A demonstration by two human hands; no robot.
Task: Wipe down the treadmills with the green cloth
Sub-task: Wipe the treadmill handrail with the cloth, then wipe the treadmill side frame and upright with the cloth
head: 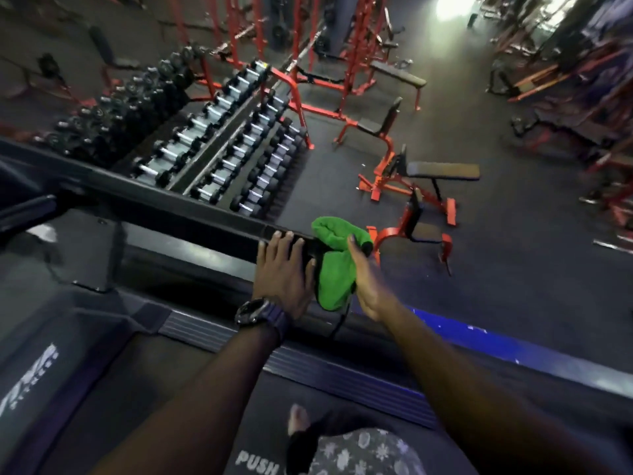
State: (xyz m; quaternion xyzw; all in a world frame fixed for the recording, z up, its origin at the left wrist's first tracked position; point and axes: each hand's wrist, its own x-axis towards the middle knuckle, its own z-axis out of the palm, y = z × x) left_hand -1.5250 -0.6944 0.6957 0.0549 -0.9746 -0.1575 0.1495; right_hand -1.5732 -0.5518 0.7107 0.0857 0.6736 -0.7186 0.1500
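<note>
The green cloth is draped over the near end of the treadmill's black handrail. My right hand holds the cloth from the right side, thumb up on the fabric, while its fingers are hidden behind it. Just left of the cloth, my left hand, with a dark watch on the wrist, rests on top of the same rail with fingers laid fairly straight over it. The treadmill belt and its ribbed side rail lie below my arms.
Beyond the handrail stands a long dumbbell rack. Red-framed benches and racks fill the dark floor to the right and back. My foot stands on the belt near a "PUSH" label.
</note>
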